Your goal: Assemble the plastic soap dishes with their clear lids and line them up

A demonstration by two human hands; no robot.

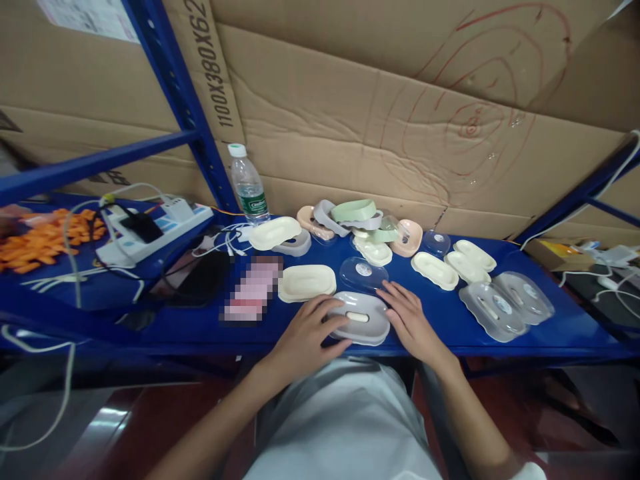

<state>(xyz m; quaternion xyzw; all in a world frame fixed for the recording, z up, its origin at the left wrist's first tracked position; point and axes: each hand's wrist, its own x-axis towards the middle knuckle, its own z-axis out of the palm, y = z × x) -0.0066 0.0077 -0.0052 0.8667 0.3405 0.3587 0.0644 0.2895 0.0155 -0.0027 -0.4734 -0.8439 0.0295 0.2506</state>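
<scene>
A grey oval plastic dish (373, 330) with a pale slot in its middle lies near the front edge of the blue shelf. My left hand (315, 333) rests over its left side, fingers apart and touching the rim. On the other side, my right hand (407, 313) has its fingers stretched out along the dish's right edge. Just behind is a clear plastic lid (363, 272) with a round white sticker. To the left of that lid sits a cream oval tray (307, 283).
Grey, green and peach dish parts (357, 212) are heaped at the back. Cream trays (435, 271) and clear-lidded dishes (493, 310) lie to the right. Leftward are a water bottle (249, 187), a power strip (155, 237) with cables, a black phone-like object (197, 280) and orange pieces (47, 240).
</scene>
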